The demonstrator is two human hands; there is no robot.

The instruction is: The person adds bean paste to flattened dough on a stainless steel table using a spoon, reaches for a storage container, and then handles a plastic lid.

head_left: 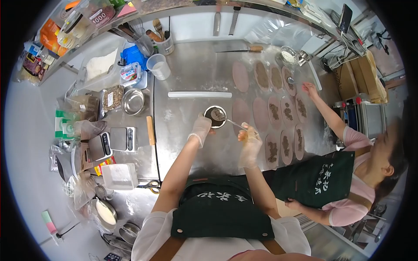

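Observation:
My left hand (pixel 201 131), in a clear glove, grips a small round white-rimmed cup (pixel 215 107) with dark brown crumbly filling inside. My right hand (pixel 250 145), also gloved, is closed round the handle of a metal spoon (pixel 235 124); its bowl end dips into the filling. To the right lie several flat oval pinkish dough pieces (pixel 260 114) in rows. Many carry brown filling along the middle, while a few at the left of the rows are bare. The dough piece (pixel 238 114) nearest my right hand is bare and partly behind the spoon.
A co-worker's hand (pixel 310 89) holds a spoon over the upper right dough. A white bar (pixel 199 94) lies beyond my cup. A knife (pixel 239 49) is at the back. Scales (pixel 123 139), a steel bowl (pixel 133 102), a plastic tub (pixel 119 176) and scissors (pixel 150 186) stand left.

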